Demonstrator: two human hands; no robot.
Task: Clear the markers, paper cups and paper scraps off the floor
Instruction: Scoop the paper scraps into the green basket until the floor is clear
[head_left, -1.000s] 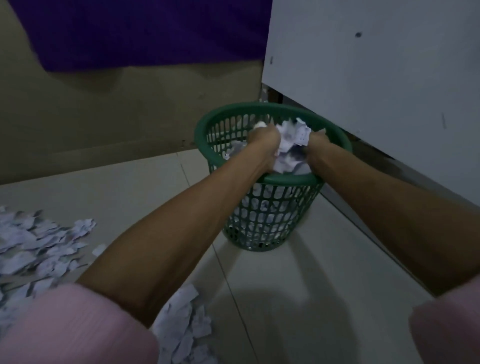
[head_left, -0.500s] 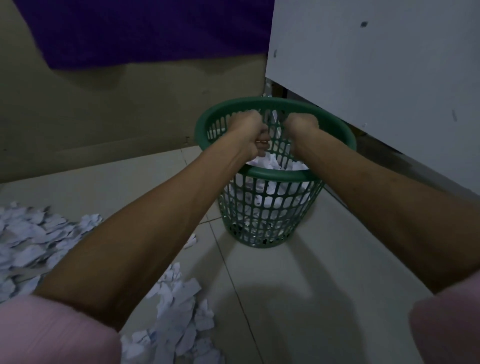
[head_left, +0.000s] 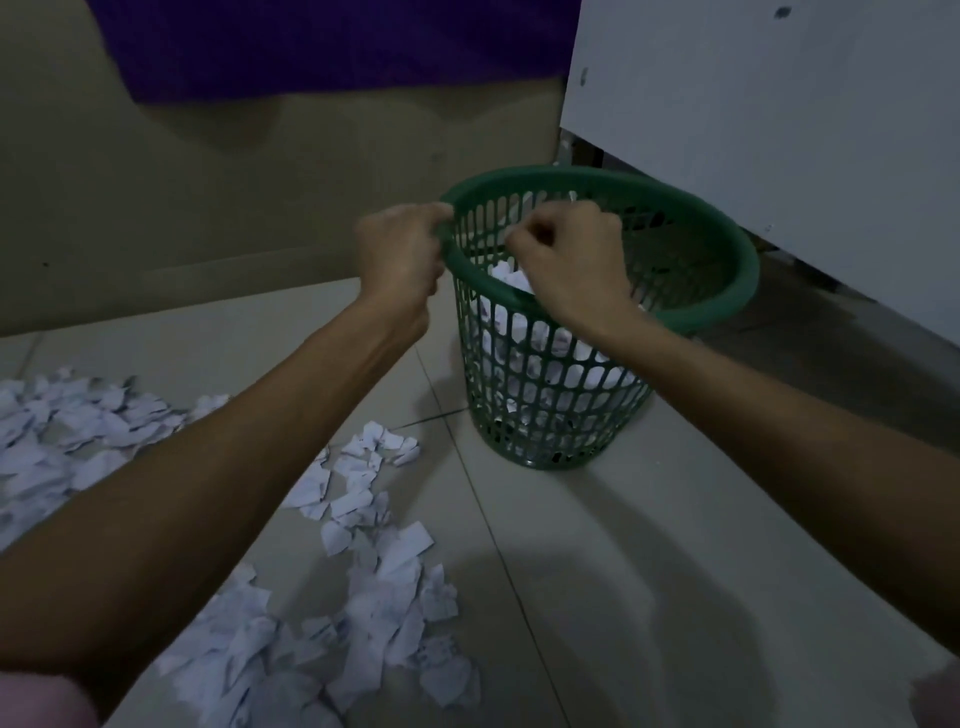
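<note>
A green mesh basket (head_left: 730, 249) stands on the tiled floor, partly filled with white paper scraps (head_left: 511, 278). My left hand (head_left: 400, 254) curls its fingers round the basket's left rim. My right hand (head_left: 569, 262) hovers over the near rim with its fingers curled; nothing clear shows in it. More torn paper scraps (head_left: 374, 613) lie on the floor in front of me, and a wider pile of scraps (head_left: 62, 441) spreads at the left. No markers or cups are in view.
A white cabinet panel (head_left: 779, 130) rises close behind and right of the basket. A beige wall with a purple cloth (head_left: 311, 47) closes the far side. Bare tiles (head_left: 649, 597) lie at the lower right.
Both hands dropped a bundle of scraps into the basket. The left hand then moved left onto the rim, and my view shifted so that the basket sits further right.
</note>
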